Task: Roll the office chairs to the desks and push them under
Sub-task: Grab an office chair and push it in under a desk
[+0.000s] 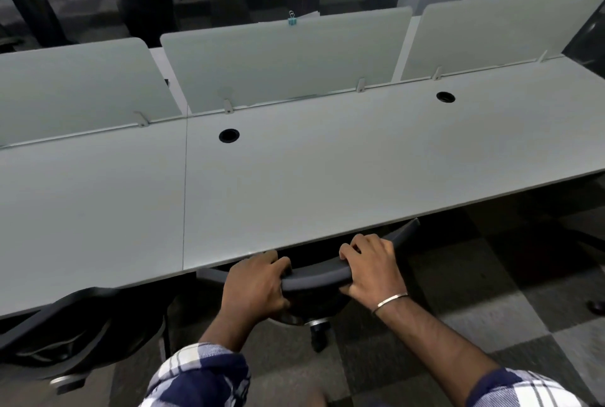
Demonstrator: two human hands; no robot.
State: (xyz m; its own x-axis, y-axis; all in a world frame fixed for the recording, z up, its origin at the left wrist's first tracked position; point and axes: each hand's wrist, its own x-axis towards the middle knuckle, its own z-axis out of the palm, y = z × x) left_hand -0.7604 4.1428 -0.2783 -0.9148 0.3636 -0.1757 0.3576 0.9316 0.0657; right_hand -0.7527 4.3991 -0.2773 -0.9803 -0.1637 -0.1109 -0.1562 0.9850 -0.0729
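The black office chair with a curved padded backrest top stands against the front edge of the long pale grey desk, its seat hidden beneath. The left hand and right hand each grip that backrest top, fingers curled over it. Left of the left hand, a second black chair sits tucked under the desk. Beyond both hands stand frosted divider panels.

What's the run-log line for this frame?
phase: pushing under | left hand: grips chair backrest | right hand: grips backrest | desk edge: over chair
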